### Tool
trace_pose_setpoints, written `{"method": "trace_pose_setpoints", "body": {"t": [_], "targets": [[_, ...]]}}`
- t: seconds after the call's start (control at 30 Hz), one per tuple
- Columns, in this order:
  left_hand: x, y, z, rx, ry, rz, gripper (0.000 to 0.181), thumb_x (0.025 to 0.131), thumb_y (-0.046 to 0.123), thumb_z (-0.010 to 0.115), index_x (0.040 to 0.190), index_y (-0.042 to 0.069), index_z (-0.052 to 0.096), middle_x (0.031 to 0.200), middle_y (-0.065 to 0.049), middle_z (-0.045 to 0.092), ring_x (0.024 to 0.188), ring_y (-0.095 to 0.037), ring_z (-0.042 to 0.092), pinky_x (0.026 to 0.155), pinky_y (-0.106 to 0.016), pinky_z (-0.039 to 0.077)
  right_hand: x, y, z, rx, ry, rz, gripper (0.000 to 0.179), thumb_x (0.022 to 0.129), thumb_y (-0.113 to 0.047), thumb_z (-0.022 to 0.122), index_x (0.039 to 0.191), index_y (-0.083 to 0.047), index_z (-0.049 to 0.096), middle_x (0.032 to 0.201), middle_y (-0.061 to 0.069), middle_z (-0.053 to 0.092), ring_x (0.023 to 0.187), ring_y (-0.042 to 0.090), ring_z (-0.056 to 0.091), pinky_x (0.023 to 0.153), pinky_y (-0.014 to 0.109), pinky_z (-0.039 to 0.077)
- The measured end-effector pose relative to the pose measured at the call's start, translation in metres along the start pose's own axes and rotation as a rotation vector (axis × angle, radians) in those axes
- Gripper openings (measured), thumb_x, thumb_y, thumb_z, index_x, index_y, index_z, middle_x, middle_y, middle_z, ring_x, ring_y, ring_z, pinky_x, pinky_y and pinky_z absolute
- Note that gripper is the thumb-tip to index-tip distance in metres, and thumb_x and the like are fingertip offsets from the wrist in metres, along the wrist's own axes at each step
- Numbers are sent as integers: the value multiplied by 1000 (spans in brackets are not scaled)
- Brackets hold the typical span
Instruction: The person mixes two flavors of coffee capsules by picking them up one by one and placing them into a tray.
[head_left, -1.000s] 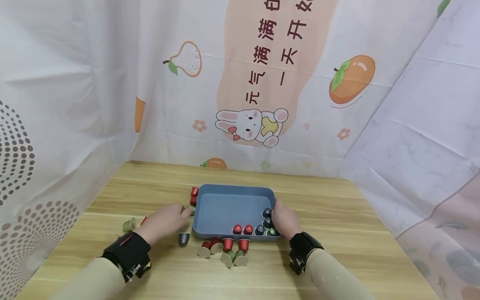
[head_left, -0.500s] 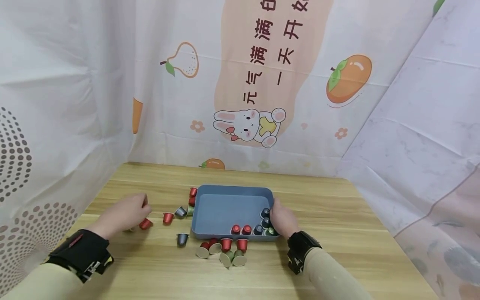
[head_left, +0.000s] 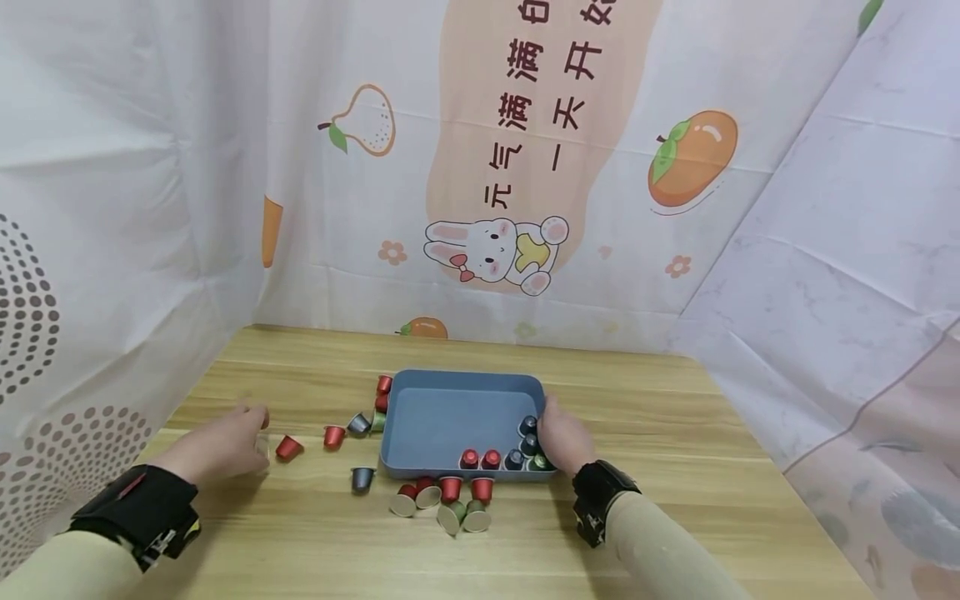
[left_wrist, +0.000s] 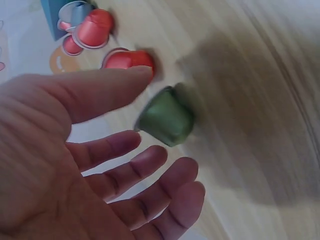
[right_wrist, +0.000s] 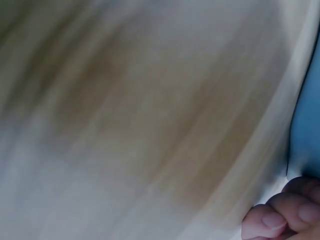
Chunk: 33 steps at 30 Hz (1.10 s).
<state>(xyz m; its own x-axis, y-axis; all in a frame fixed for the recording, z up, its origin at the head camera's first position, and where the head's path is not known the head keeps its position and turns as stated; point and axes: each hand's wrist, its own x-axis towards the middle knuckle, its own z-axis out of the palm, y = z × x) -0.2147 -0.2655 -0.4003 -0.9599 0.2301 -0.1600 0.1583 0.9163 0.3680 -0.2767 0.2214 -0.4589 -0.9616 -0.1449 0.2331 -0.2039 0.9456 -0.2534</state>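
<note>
My left hand (head_left: 219,443) is low over the table's left side, its thumb and fingers spread on either side of a green coffee capsule (left_wrist: 169,120). The left wrist view shows a gap between the fingertips and that capsule; in the head view the hand mostly hides it. A red capsule (head_left: 288,448) lies just right of this hand. My right hand (head_left: 567,437) grips the right side of a blue-grey tray (head_left: 442,382), with curled fingers (right_wrist: 265,220) by its wall in the right wrist view. Dark capsules (head_left: 513,460), red capsules (head_left: 491,460) and a green one stand inside the tray, along its front and right.
Several red and green capsules (head_left: 476,517) lie before the tray's front wall. Left of it are another red capsule (head_left: 334,437), dark capsules (head_left: 362,479) and a few against its left wall (head_left: 379,420). Printed curtains (head_left: 360,283) surround the wooden table (head_left: 630,517).
My left hand has moved left from beside the tray to the green capsule, leaving a dark capsule near the tray's left wall. My right hand stays at the tray.
</note>
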Motion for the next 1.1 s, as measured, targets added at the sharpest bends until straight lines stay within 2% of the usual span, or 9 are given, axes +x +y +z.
{"method": "trace_pose_setpoints", "body": {"t": [0.13, 0.27, 0.43, 0.63, 0.9, 1.1], "targets": [[1, -8, 4, 5, 31, 34, 25, 79, 4, 71, 95, -2, 53, 86, -10, 55, 74, -24, 48, 66, -39, 41, -1, -3, -2, -1, 20, -23, 21, 100, -4, 50, 115, 9, 48, 61, 13, 56, 52, 33, 61, 49, 48, 47], [2, -12, 6, -1, 31, 24, 24, 78, 1, 75, 85, 3, 52, 78, -5, 51, 70, -21, 46, 63, -36, 38, -2, -3, -1, -10, 60, -54, 21, 98, -3, 51, 114, 10, 48, 56, 10, 52, 47, 31, 57, 45, 47, 44], [2, -13, 10, 31, 28, 31, 22, 80, 3, 76, 85, 3, 55, 79, -4, 55, 70, -21, 47, 64, -37, 40, -3, -1, -1, -3, 71, -50, 20, 98, -2, 51, 113, 9, 47, 56, 12, 53, 48, 34, 58, 46, 48, 45], [3, -12, 8, 40, 46, 46, 15, 84, 3, 71, 83, 5, 56, 77, -3, 55, 68, -20, 47, 63, -36, 41, -3, -1, 0, 15, 54, -36, 18, 98, -3, 50, 112, 8, 47, 58, 13, 55, 50, 36, 60, 47, 50, 46], [6, -6, 4, 83, 85, 113, 19, 81, 3, 74, 83, 6, 56, 76, -2, 56, 67, -18, 49, 62, -37, 42, -1, 1, 2, 10, 54, -37, 18, 99, -4, 50, 112, 7, 47, 60, 13, 55, 51, 36, 60, 48, 50, 46], [8, 1, 2, 100, 107, 140, 15, 81, 1, 71, 82, 6, 56, 76, -1, 56, 68, -17, 49, 62, -37, 42, -3, 1, 3, 10, 74, -57, 17, 98, -3, 50, 111, 7, 46, 57, 10, 52, 48, 33, 58, 45, 48, 44]]}}
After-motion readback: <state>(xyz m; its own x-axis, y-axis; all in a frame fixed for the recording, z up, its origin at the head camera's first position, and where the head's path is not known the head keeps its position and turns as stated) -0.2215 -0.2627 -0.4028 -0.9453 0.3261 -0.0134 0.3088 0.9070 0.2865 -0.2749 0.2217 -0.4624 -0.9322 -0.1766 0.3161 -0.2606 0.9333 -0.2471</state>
